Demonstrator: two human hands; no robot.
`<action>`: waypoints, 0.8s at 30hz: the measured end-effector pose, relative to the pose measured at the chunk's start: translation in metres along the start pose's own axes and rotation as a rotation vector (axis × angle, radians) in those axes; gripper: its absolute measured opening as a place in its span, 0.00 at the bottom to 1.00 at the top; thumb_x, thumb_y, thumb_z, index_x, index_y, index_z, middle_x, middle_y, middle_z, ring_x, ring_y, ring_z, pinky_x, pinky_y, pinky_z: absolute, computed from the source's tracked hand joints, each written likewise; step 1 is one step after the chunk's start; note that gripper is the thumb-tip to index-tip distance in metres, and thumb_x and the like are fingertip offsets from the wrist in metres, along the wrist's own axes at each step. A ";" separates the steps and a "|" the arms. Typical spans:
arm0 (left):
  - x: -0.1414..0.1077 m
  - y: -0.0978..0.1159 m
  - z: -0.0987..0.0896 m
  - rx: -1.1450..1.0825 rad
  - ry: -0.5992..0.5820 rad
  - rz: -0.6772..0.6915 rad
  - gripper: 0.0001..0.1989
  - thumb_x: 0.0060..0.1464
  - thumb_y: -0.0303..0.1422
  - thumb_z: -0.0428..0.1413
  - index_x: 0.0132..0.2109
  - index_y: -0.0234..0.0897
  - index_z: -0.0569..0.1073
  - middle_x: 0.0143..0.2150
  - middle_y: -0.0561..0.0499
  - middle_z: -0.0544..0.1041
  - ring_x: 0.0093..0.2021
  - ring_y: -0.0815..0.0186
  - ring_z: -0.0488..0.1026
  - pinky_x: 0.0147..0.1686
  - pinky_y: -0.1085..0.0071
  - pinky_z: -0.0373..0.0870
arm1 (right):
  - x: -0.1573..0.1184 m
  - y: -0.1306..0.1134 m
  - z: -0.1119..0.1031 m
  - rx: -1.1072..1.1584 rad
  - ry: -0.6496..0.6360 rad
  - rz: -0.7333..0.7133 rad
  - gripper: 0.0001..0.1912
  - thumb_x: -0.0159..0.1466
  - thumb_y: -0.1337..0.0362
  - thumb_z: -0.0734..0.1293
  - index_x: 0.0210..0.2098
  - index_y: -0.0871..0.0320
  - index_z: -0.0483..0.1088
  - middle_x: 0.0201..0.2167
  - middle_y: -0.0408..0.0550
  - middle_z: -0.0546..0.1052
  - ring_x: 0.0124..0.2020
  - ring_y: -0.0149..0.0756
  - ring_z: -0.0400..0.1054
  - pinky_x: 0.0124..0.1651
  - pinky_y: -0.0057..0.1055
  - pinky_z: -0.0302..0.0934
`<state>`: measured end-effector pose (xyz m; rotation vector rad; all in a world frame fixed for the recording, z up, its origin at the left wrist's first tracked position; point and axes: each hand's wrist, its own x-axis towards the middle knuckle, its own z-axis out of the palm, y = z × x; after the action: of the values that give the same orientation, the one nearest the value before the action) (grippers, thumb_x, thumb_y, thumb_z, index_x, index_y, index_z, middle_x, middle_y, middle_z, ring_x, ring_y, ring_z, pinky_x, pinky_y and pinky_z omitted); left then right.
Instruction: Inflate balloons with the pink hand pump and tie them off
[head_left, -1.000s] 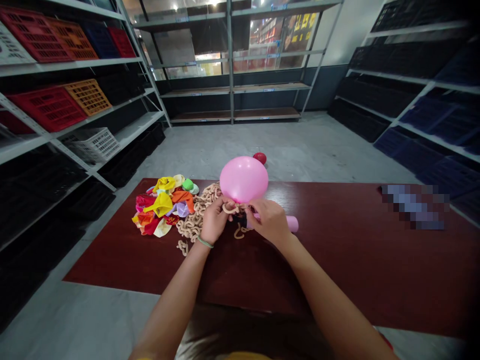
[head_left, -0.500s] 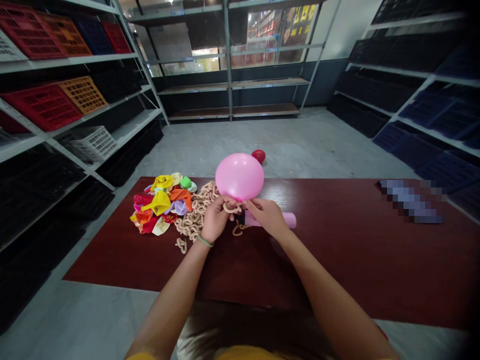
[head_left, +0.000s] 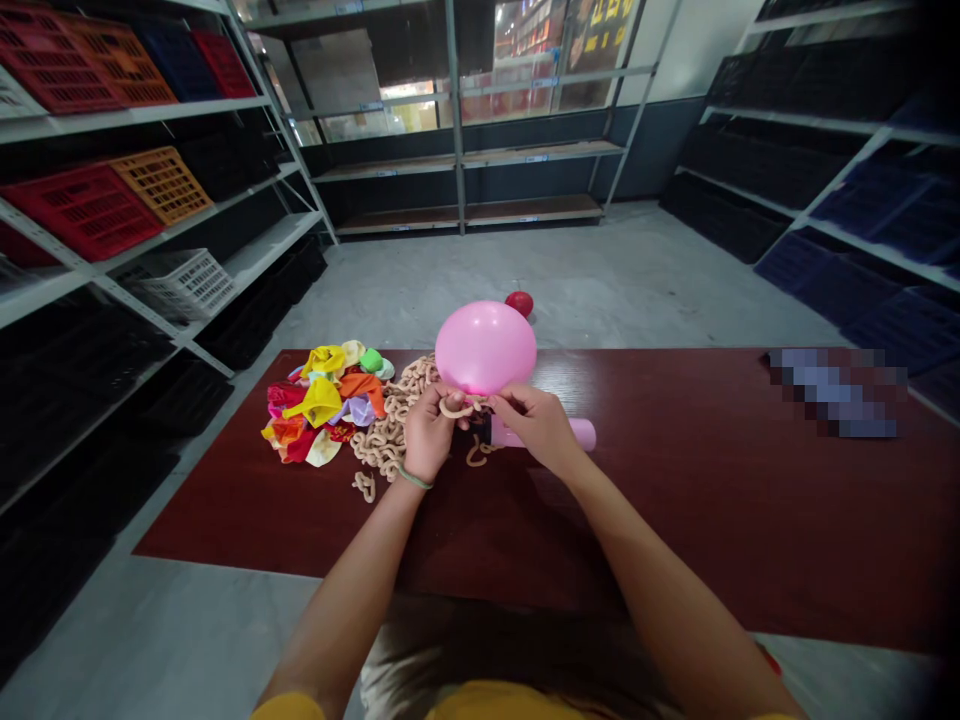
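A blown-up pink balloon (head_left: 486,346) stands above my two hands, its lower end between them. My left hand (head_left: 430,430) is closed at the balloon's base, with a loop of tan twisted cord (head_left: 454,408) at its fingertips. My right hand (head_left: 541,428) pinches the other part of this cord just below the balloon. Behind my right hand lies a pink cylinder (head_left: 582,434) with a dark end. A short curl of tan cord (head_left: 475,454) is on the table beneath my fingers. The balloon's neck is hidden by my fingers.
Left on the dark red table (head_left: 712,520) are limp coloured balloons (head_left: 319,400) and a heap of tan cords (head_left: 384,440). A blurred flat object (head_left: 832,392) lies far right. Beyond the table is a red ball-like thing (head_left: 519,304). Shelves with crates (head_left: 82,210) flank the room.
The balloon and both hands have shifted very slightly right in the view. More of the tan cord shows stretched between my fingertips below the balloon.
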<state>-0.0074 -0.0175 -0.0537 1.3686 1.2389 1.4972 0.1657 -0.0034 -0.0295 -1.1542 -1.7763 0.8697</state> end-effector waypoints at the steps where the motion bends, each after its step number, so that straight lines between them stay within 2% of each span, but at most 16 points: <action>1: 0.000 0.000 0.000 0.005 0.009 -0.001 0.11 0.59 0.40 0.56 0.35 0.36 0.71 0.23 0.55 0.73 0.23 0.70 0.69 0.27 0.74 0.64 | 0.000 -0.001 -0.001 -0.020 0.012 -0.008 0.15 0.64 0.54 0.63 0.27 0.57 0.70 0.21 0.40 0.69 0.25 0.29 0.61 0.29 0.26 0.53; 7: 0.002 0.000 0.000 -0.007 0.056 -0.005 0.11 0.59 0.40 0.56 0.34 0.36 0.71 0.23 0.55 0.73 0.22 0.71 0.69 0.26 0.75 0.64 | 0.001 0.000 -0.003 -0.097 0.083 -0.073 0.16 0.64 0.56 0.64 0.24 0.58 0.68 0.19 0.38 0.67 0.23 0.26 0.58 0.28 0.24 0.50; 13: 0.004 -0.009 -0.003 -0.011 0.038 -0.030 0.10 0.59 0.39 0.56 0.36 0.36 0.71 0.22 0.55 0.72 0.23 0.70 0.68 0.29 0.74 0.65 | -0.001 0.012 0.009 -0.257 0.140 -0.178 0.16 0.67 0.57 0.62 0.25 0.58 0.70 0.21 0.40 0.69 0.23 0.28 0.60 0.29 0.26 0.51; 16: 0.005 -0.010 -0.004 -0.049 0.022 0.009 0.10 0.58 0.39 0.56 0.35 0.36 0.72 0.24 0.54 0.73 0.25 0.69 0.69 0.31 0.73 0.66 | -0.003 0.016 0.013 -0.371 0.156 -0.319 0.16 0.69 0.58 0.60 0.30 0.57 0.72 0.24 0.44 0.73 0.28 0.31 0.64 0.33 0.28 0.55; 19: 0.004 -0.007 -0.001 -0.102 0.005 0.034 0.10 0.57 0.39 0.58 0.37 0.36 0.72 0.30 0.52 0.76 0.30 0.67 0.73 0.34 0.71 0.69 | -0.002 0.017 0.012 -0.374 0.204 -0.440 0.12 0.69 0.60 0.60 0.38 0.57 0.73 0.32 0.48 0.77 0.36 0.36 0.68 0.42 0.31 0.60; 21: 0.004 -0.004 0.002 -0.112 -0.005 0.047 0.10 0.56 0.39 0.59 0.38 0.36 0.72 0.33 0.50 0.77 0.32 0.66 0.74 0.35 0.70 0.70 | -0.001 0.017 0.009 -0.346 0.252 -0.481 0.10 0.69 0.62 0.60 0.44 0.57 0.71 0.38 0.49 0.78 0.41 0.38 0.69 0.46 0.34 0.61; 24: 0.012 0.001 0.009 -0.062 -0.014 0.093 0.10 0.55 0.38 0.59 0.39 0.36 0.73 0.35 0.50 0.77 0.35 0.65 0.75 0.37 0.70 0.71 | 0.002 0.020 0.004 -0.315 0.360 -0.471 0.11 0.69 0.65 0.59 0.47 0.57 0.70 0.41 0.50 0.78 0.43 0.38 0.70 0.49 0.36 0.62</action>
<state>-0.0003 -0.0053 -0.0496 1.4096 1.1242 1.5737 0.1687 0.0049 -0.0476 -0.9457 -1.8036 0.0980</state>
